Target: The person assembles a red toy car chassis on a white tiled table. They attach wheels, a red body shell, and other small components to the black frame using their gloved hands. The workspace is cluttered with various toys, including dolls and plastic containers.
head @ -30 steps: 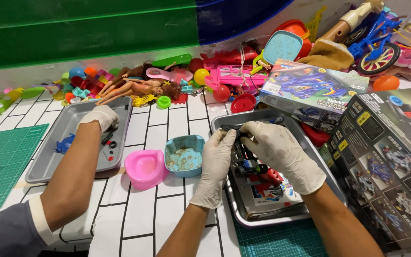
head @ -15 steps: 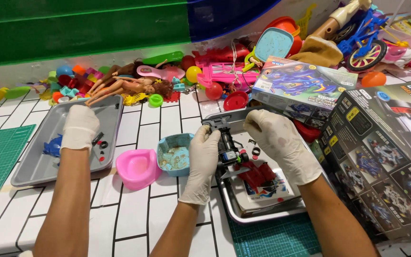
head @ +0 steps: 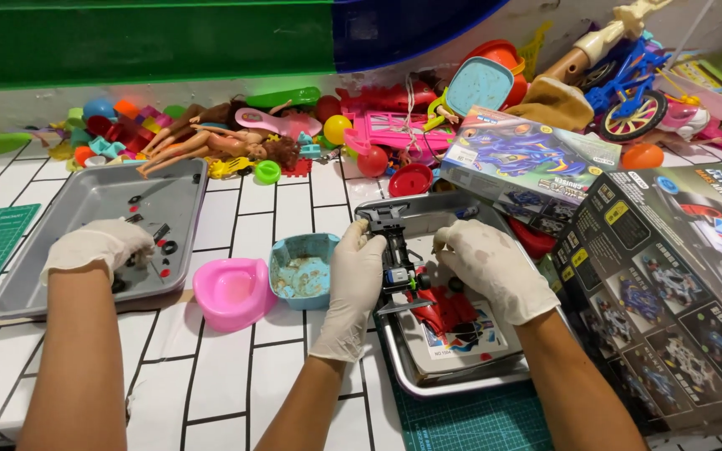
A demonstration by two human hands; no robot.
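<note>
Head view, from the left: a co-worker's gloved hand (head: 98, 247) rests in a grey tray (head: 85, 200) among small dark parts; whether it grips one I cannot tell. Next come a pink toy potty (head: 231, 292) and a blue tub (head: 302, 266). Over a steel tray (head: 461, 380), the left hand (head: 358, 276) clasps the side of a black toy car frame (head: 396, 255) held upright, with a loose red body shell (head: 449, 313) lying below it. The right hand (head: 490, 271) pinches the frame's other side. It looks light, stiff and brittle; best held by the solid side rails, not the thin ends.
</note>
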